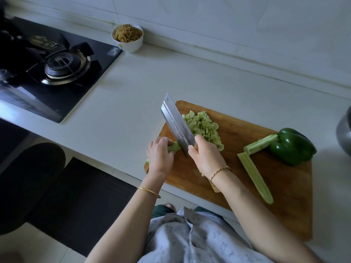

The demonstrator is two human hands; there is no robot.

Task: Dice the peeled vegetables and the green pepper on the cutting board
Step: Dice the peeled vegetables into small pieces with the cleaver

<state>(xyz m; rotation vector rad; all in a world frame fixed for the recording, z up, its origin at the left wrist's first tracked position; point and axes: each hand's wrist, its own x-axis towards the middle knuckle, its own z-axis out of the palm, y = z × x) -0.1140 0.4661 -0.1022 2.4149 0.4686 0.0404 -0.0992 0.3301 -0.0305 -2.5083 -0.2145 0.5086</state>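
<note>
On the near left corner of the board (pixel 229 168), which sits on the pale table (pixel 123 111): my left grip (pixel 160 154) is curled round the stub (pixel 173 147) of a peeled vegetable, pinning it down. My right grip (pixel 206 156) is wrapped tight round the handle of the cleaver (pixel 176 126), with the blade's near end down between my two hands at the stub, as far as I can tell. Progress, my estimate: under halfway. A heap of dice (pixel 203 128) lies just beyond the blade, toward the far left of the board. Not yet cut: a long strip (pixel 255 177) lying alone toward the right, a shorter strip (pixel 260 144) with its end touching the pepper (pixel 292 147), and the pepper itself, whole, at the right edge. Materials: board is warm brown wood, matte, with the grain showing. Cleaver is a broad rectangular steel blade, bright, with a small hole at its far corner. Strips are pale green and ridged along their length, each with one flat cut face. Dice are small, pale and irregular, some half-moons. Pepper is dark, glossy and lobed. Elsewhere: a white bowl (pixel 131 46) of tan shreds by the wall, a black stove (pixel 57 73) on the left, and a grey pot (pixel 344 133) at the right edge.
</note>
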